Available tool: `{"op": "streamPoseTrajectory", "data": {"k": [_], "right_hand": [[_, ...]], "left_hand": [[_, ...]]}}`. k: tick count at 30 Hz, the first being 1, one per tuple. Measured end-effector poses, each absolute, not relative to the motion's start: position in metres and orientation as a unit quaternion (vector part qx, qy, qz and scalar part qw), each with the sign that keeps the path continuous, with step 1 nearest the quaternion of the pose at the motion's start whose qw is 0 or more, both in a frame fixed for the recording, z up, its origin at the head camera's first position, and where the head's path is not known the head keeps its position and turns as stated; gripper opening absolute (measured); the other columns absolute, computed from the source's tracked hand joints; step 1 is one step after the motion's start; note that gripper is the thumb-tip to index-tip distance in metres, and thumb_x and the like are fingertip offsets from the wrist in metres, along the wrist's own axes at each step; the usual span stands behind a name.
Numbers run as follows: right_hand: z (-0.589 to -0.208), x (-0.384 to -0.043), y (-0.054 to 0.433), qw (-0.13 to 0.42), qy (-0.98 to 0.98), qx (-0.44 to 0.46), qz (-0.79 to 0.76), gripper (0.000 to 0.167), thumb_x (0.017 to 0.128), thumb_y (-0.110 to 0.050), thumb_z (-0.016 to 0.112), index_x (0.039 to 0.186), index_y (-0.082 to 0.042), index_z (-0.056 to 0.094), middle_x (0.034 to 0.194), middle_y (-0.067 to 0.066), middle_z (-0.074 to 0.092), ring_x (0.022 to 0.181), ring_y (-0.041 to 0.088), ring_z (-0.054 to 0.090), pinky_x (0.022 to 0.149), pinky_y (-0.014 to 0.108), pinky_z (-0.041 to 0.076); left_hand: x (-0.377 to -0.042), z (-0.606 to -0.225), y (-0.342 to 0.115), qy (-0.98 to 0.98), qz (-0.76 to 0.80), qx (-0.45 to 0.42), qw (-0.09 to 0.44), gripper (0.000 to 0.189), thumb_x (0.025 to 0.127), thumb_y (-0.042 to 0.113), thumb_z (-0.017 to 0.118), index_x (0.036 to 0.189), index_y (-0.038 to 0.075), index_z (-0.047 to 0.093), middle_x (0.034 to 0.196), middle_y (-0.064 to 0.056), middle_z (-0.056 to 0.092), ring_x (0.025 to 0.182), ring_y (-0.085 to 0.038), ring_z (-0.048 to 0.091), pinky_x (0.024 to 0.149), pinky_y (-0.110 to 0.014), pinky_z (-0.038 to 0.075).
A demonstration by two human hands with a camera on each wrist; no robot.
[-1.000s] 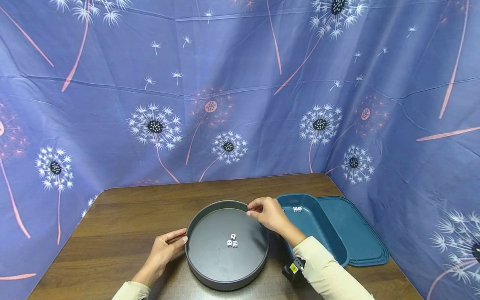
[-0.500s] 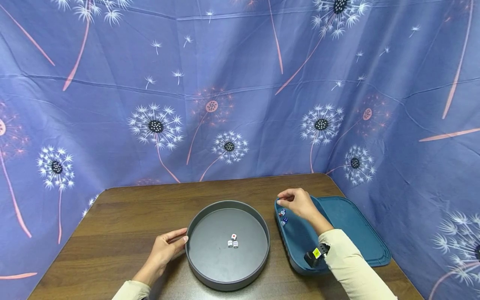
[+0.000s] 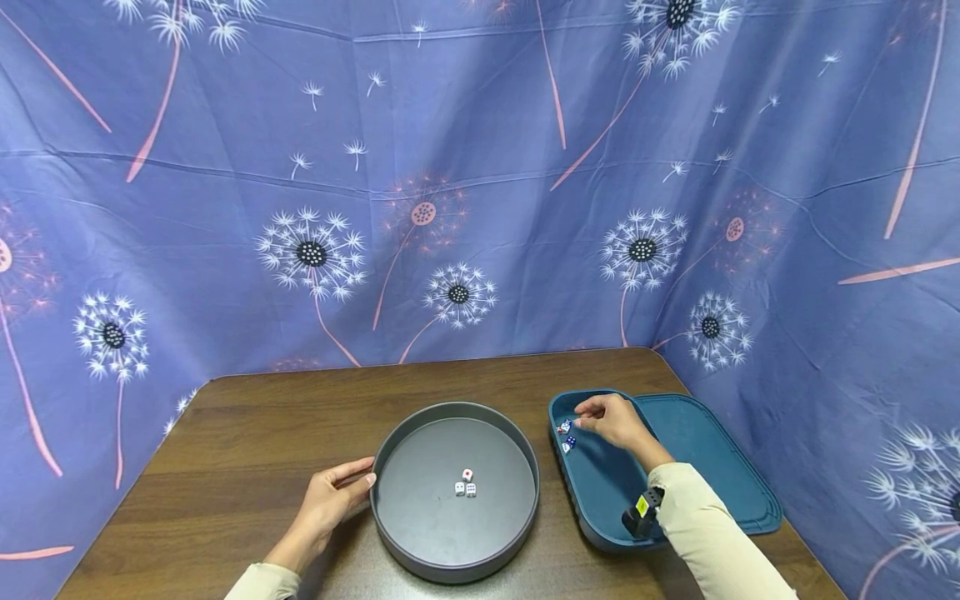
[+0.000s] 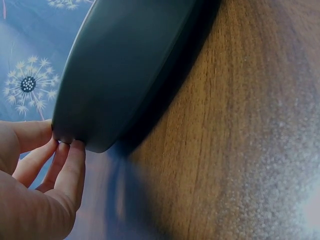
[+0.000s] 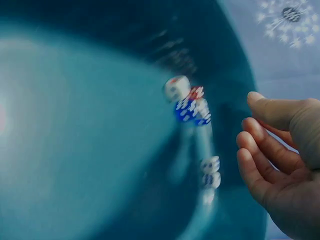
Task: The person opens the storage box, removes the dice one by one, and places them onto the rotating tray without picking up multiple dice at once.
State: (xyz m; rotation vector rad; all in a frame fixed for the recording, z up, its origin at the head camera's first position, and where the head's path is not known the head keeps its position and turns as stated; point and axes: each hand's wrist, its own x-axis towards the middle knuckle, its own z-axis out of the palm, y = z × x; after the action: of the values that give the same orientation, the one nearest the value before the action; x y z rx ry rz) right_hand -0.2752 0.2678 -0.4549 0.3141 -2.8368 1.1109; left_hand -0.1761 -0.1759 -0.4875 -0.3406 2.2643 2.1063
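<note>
Blue dandelion-print cloth (image 3: 525, 242) hangs behind the wood-grain worktop (image 3: 300, 425); glare at the near edge. Left hand (image 3: 328, 500): fingertips touch the outer side of the round pan (image 3: 416, 521) without wrapping it, probably steadying it. Three white dice (image 3: 471, 490) lie inside. Right hand (image 3: 613, 422): over the teal tray (image 3: 611, 475), fingers slightly bent, nothing visibly held, near mixed dice (image 5: 187, 111) by the tray's wall. Lid (image 3: 723, 467) beside tray, presumably set aside for access.
</note>
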Motion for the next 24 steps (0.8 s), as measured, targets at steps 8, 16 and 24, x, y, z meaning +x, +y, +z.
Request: {"op": "streamPoseTrajectory", "data": {"k": [8,16,24], "right_hand": [[-0.473,-0.282,0.276,-0.003,-0.925,0.112,0.363,0.015,0.079,-0.005,0.075,0.093,0.001,0.072,0.076,0.001,0.067,0.069,0.011,0.058,0.06,0.026,0.049],[-0.48,-0.283,0.279,-0.043,-0.922,0.117,0.367,0.016,0.079,-0.004,0.075,0.093,0.002,0.07,0.079,0.002,0.066,0.071,0.012,0.056,0.06,0.024,0.049],[-0.484,-0.283,0.277,-0.056,-0.921,0.136,0.361,0.016,0.078,0.0,0.075,0.092,0.004,0.07,0.078,0.003,0.067,0.069,0.012,0.056,0.056,0.025,0.049]], "left_hand": [[-0.177,-0.487,-0.176,0.724,0.68,-0.112,0.013,0.036,0.086,-0.003,0.065,0.121,-0.01,0.06,0.115,-0.023,0.065,0.096,-0.021,0.066,0.079,-0.026,0.058],[-0.176,-0.488,-0.175,0.722,0.682,-0.114,0.009,0.036,0.086,-0.004,0.066,0.12,-0.011,0.06,0.115,-0.023,0.065,0.094,-0.02,0.066,0.079,-0.026,0.058],[-0.176,-0.487,-0.175,0.727,0.677,-0.114,0.011,0.035,0.087,-0.002,0.066,0.121,-0.01,0.06,0.115,-0.023,0.065,0.093,-0.021,0.067,0.078,-0.026,0.058]]}}
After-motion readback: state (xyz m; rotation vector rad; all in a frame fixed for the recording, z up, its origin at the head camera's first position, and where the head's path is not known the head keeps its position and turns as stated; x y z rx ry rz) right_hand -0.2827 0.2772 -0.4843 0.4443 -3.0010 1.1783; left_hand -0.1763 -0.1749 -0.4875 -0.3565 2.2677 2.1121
